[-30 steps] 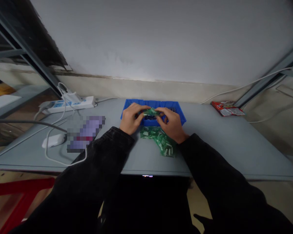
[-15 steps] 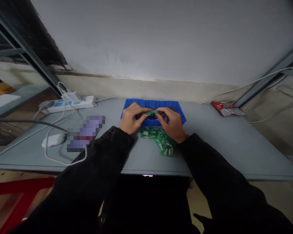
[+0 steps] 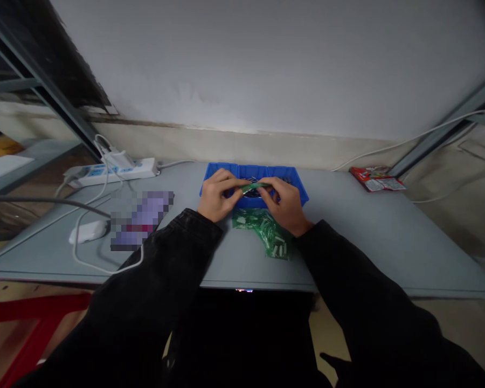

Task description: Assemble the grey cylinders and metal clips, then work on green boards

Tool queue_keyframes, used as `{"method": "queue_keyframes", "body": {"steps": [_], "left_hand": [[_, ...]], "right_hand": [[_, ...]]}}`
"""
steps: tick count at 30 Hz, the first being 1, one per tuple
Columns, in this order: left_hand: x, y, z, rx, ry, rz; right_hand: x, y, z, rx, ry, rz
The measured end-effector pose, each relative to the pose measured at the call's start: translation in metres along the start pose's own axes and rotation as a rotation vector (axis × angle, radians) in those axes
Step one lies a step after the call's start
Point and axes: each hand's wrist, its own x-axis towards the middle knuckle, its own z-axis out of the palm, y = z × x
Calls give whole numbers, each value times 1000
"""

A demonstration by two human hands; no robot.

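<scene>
A small green plastic bag (image 3: 250, 187) is stretched between my two hands, above the front part of the blue bins. My left hand (image 3: 219, 196) pinches its left end, and my right hand (image 3: 283, 203) pinches its right end. Under them, three joined blue bins (image 3: 253, 202) hold small dark and metallic pieces too small to tell apart. Just in front of the bins, several green bags (image 3: 271, 235) with pale cylindrical pieces inside lie overlapping on the grey table (image 3: 234, 264).
At the left are a white power strip (image 3: 143, 168), a blurred-out phone (image 3: 145, 218), a white earphone case (image 3: 89, 231) and looping cables. A red packet (image 3: 376, 179) lies at the back right. A red stool (image 3: 44, 323) stands below the table's left edge.
</scene>
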Motion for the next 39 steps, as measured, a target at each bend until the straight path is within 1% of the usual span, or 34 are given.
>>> {"method": "queue_keyframes", "body": {"steps": [5, 15, 20, 25, 31, 36, 39], "left_hand": [[-1, -2, 1, -1, 0, -30], [-2, -3, 1, 10, -3, -26], [-2, -5, 2, 2, 15, 14], [-1, -4, 1, 38, 34, -3], [-2, -6, 2, -12, 5, 6], [0, -3, 2, -2, -38, -44], [1, -2, 2, -2, -49, -43]], "right_hand": [[0, -1, 0, 9, -5, 6], [0, 0, 0, -7, -6, 7], [0, -1, -1, -2, -12, 12], [0, -1, 0, 11, -7, 1], [-1, 0, 1, 4, -15, -2], [-1, -1, 1, -23, -2, 0], [-1, -1, 1, -33, -7, -8]]}}
